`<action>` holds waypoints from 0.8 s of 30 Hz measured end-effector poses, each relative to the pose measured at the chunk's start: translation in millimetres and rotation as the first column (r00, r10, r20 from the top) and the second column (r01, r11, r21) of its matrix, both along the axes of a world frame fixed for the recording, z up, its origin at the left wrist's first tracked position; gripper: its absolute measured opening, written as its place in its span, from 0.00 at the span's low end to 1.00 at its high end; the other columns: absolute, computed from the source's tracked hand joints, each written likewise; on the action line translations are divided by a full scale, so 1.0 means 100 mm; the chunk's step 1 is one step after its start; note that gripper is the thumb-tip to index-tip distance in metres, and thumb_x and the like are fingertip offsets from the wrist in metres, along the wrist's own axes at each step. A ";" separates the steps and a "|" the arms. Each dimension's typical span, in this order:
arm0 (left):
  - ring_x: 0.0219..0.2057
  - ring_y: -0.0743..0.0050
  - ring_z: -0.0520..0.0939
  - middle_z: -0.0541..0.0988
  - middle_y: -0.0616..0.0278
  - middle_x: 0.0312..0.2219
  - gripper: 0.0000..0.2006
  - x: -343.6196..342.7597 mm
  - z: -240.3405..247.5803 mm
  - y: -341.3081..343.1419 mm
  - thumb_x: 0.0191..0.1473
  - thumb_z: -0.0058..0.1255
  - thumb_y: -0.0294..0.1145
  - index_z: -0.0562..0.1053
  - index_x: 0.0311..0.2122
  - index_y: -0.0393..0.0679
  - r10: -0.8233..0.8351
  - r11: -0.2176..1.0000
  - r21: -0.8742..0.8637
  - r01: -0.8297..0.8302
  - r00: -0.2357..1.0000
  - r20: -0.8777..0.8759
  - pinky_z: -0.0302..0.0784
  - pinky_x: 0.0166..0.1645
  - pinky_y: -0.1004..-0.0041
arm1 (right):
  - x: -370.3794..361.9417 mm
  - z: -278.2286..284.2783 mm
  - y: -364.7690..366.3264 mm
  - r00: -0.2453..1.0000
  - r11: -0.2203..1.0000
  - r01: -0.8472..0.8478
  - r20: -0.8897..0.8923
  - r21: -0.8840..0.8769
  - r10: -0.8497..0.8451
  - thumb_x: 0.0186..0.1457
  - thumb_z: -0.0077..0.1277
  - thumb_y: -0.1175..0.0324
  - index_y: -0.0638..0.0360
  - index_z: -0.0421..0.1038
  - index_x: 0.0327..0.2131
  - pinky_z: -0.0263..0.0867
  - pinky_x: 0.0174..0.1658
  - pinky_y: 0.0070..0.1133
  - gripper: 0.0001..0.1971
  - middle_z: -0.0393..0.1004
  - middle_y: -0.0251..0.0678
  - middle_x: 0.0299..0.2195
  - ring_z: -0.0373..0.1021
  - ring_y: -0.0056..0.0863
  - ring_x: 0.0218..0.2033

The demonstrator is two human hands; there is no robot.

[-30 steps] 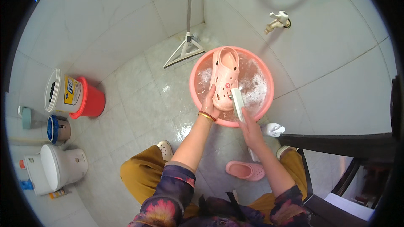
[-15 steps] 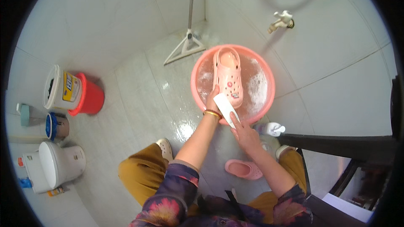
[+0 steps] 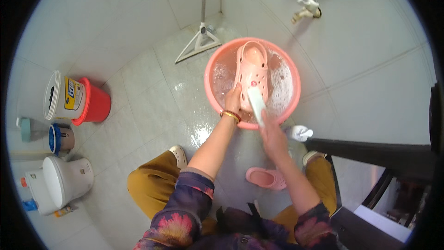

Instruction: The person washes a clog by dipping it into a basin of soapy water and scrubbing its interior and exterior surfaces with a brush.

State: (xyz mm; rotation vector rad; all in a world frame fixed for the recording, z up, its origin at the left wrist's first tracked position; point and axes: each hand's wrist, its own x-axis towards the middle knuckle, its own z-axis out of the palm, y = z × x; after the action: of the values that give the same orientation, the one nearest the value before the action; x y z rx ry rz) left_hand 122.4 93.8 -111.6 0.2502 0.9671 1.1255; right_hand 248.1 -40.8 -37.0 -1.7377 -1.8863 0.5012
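Note:
A pink clog [image 3: 253, 67] with round holes and small charms is held over a pink basin [image 3: 209, 93] of sudsy water, heel strap at the far end. My left hand [image 3: 233, 99] grips it at the left of its toe. My right hand [image 3: 274, 136] is closed round the near end of a long white scrub brush [image 3: 256, 105], slightly blurred. The brush's far end lies over the clog's toe; its underside is hidden. Another pink clog [image 3: 267, 178] rests on the wet floor, nearer to me than the basin.
A white bottle [image 3: 301, 133] stands right of the basin, beside a dark frame [image 3: 370, 156]. A floor squeegee [image 3: 201, 41] leans behind. A tap [image 3: 307, 10] juts from the wall. Buckets [image 3: 95, 102] and a toilet [image 3: 69, 180] are at the left.
The brush has moved forward along the clog's toe and turned more upright, now covering the lower charms. My left hand keeps its grip. The whole view has shifted slightly.

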 end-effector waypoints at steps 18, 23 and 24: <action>0.43 0.44 0.72 0.71 0.41 0.39 0.31 0.06 0.17 0.01 0.50 0.46 0.43 0.55 0.54 0.37 -0.031 0.923 0.121 0.364 0.384 -0.923 0.65 0.47 0.62 | 0.18 -0.15 0.93 0.925 0.894 0.295 -0.134 -0.336 -0.356 0.52 0.40 0.57 0.55 0.44 0.58 0.59 0.47 0.35 0.32 0.65 0.53 0.45 0.65 0.47 0.45; 0.51 0.39 0.61 0.51 0.39 0.54 0.43 0.37 0.42 0.03 0.42 0.54 0.45 0.45 0.60 0.48 0.190 0.807 0.269 0.525 0.201 -0.961 0.63 0.51 0.59 | 0.27 -0.83 1.23 0.891 0.855 0.376 -0.113 -0.357 -0.439 0.51 0.44 0.59 0.59 0.40 0.58 0.67 0.30 0.30 0.35 0.70 0.56 0.34 0.71 0.42 0.26; 0.51 0.40 0.62 0.52 0.39 0.53 0.44 0.38 0.46 0.05 0.41 0.55 0.44 0.44 0.60 0.48 0.063 0.850 0.087 0.520 0.064 -0.996 0.63 0.52 0.59 | 0.22 -0.85 1.27 0.845 0.807 0.318 -0.236 -0.497 -0.479 0.50 0.44 0.61 0.59 0.41 0.57 0.67 0.27 0.29 0.34 0.70 0.53 0.32 0.70 0.38 0.24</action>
State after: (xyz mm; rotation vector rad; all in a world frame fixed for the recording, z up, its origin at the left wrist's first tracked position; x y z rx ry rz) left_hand 160.7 98.5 -65.8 1.7490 1.7725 0.6901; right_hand 270.4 85.8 -122.1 -2.0939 -1.1504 1.0513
